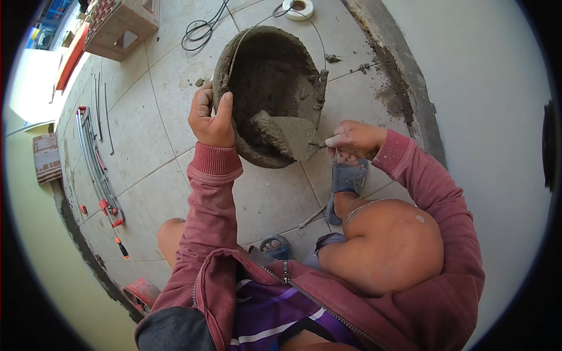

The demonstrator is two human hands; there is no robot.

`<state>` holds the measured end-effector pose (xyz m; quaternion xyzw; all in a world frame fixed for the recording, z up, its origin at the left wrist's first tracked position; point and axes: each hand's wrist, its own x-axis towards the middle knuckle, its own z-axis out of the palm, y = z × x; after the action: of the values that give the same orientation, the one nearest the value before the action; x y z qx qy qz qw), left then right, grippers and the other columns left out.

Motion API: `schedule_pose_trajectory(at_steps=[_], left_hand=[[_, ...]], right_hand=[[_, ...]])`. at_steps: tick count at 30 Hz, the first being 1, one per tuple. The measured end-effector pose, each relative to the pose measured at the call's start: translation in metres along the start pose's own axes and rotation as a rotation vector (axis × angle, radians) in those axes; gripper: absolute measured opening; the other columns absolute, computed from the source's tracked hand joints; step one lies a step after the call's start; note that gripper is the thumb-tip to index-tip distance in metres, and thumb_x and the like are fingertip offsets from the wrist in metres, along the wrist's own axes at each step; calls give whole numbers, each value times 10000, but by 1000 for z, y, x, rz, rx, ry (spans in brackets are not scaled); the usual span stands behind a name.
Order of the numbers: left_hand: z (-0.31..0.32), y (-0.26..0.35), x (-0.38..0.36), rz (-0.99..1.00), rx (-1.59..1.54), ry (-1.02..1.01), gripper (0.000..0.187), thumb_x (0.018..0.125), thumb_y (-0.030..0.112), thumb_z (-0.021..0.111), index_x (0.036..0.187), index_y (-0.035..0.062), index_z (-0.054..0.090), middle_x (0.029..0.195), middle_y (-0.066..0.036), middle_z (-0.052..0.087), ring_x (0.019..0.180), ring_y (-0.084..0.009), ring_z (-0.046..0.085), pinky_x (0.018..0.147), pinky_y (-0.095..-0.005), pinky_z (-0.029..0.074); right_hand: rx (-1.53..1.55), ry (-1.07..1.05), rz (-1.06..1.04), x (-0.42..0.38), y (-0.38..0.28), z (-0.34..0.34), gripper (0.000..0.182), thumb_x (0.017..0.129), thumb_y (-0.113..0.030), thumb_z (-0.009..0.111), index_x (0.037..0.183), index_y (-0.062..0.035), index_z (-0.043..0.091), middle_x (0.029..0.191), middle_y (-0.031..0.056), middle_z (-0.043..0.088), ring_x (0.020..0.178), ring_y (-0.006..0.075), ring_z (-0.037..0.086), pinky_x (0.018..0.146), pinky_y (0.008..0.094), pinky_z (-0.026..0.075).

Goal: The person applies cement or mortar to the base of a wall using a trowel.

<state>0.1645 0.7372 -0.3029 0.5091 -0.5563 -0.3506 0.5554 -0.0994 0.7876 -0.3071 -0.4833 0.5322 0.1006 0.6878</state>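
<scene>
And here is the trowel (300,136), its blade lying across the lower right of the bucket (221,70) in the upper middle of the frame, grey mortar (268,130) heaped along the blade's left edge. The right hand (356,139) is just right of the bucket, thumb and fingers pinched together around the trowel's handle, so the blade points left from the grip, into the opening. Over on the left side, the left hand (213,117) clamps the bucket's wall, thumb laid over the rim and fingers curled against the outside. The bucket is tipped, its mouth facing the camera.

Now the arms: the left forearm comes almost straight up from the lower left of centre, palm turned in to the bucket. The right arm bends out at the right of the frame, its forearm slanting up and leftward above the bare knee (398,240), wrist near the sandal (349,177).
</scene>
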Motion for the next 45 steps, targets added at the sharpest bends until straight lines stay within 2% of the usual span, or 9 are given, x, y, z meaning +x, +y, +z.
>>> schedule_pose_trajectory(at_steps=[7,12,16,20,29,31,34,43,45], left_hand=[[-18,-6,7,-109,-149,2,199,779,48,528,954,-46,517,853,-41,551,753,-84,484,709,-203,384],[-63,-36,23,-226,-282,-24,194,800,88,511,950,-36,523,857,-53,558,751,-96,503,711,-214,400],[-80,-48,23,-275,-357,-30,190,804,82,496,953,-34,519,882,-73,570,770,-117,529,715,-236,423],[-69,-44,17,-290,-405,33,182,803,76,495,944,-36,522,883,-72,571,772,-116,526,722,-232,417],[-44,-39,13,-64,14,210,172,766,67,540,899,-41,532,793,-34,544,705,-95,471,658,-220,391],[-43,-36,7,-74,79,190,175,762,65,541,899,-43,532,794,-43,551,708,-102,480,659,-227,396],[-40,-29,15,-96,81,232,175,759,62,539,899,-43,533,790,-51,558,703,-104,490,653,-227,401],[-32,-20,38,-221,-144,161,156,782,49,496,909,-40,522,801,-21,537,684,-72,456,633,-196,373],[-30,-23,59,-298,-180,40,162,786,41,482,921,-41,516,819,-25,540,689,-77,466,644,-196,377]], right_hand=[[-594,519,-215,-14,-14,8,417,732,-371,559,814,38,563,779,207,582,796,360,552,714,404,415],[-522,411,-467,-23,-9,-4,404,721,-349,590,835,36,546,714,162,590,700,310,580,629,365,449],[536,-262,-324,-22,26,-42,213,801,-208,515,804,3,540,576,46,532,478,112,533,427,233,425],[1207,238,-106,8,107,-132,186,822,-209,466,722,-54,485,549,14,476,422,93,447,390,227,383],[1004,560,71,4,160,-12,225,770,-249,508,766,-24,501,611,87,527,453,178,498,404,290,408],[221,917,108,53,218,-16,255,738,-219,545,810,20,497,625,106,534,476,194,521,421,308,420],[394,1040,56,-1,108,-15,289,738,-202,554,873,46,495,639,112,544,506,192,540,441,310,428],[-94,1393,340,84,162,-37,330,748,-214,542,942,39,460,740,167,571,555,224,574,533,340,470],[498,1157,224,107,140,-41,335,751,-208,530,964,35,444,773,190,572,613,259,588,569,359,476]])
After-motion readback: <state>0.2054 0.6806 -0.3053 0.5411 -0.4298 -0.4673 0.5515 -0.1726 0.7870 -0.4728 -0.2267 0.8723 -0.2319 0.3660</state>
